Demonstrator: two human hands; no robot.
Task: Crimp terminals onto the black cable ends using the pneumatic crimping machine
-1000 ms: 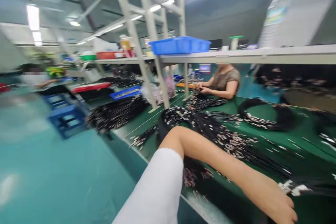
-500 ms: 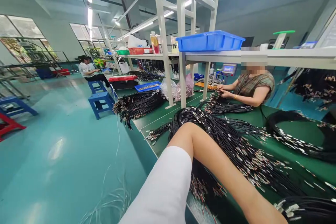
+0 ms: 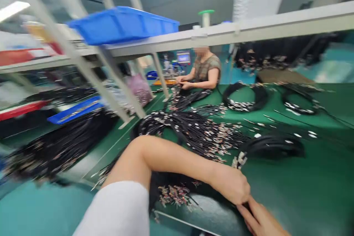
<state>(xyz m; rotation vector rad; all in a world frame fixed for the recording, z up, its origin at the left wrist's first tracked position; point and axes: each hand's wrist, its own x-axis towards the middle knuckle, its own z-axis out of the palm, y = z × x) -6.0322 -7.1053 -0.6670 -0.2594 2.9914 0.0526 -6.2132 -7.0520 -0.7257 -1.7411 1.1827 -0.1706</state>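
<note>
Left hand (image 3: pixel 235 188) and right hand (image 3: pixel 261 217) meet near black cables (image 3: pixel 199 129)

The big green table (image 3: pixel 318 191) holds a pile of black cables, far and left of the hands. A smaller bundle (image 3: pixel 276 145) lies just past the left hand, white plugs (image 3: pixel 240 160) at its near end. The step looks like gripping cable with both hands; the next move seems to need steady fingers. The left fingers curl tight, hiding what's inside. The right fingers seem to touch that fist; I cannot tell if they pinch anything.

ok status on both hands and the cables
Left hand meets right hand; grip unclear. Black cables piled on green table. Left forearm hides some.
</note>
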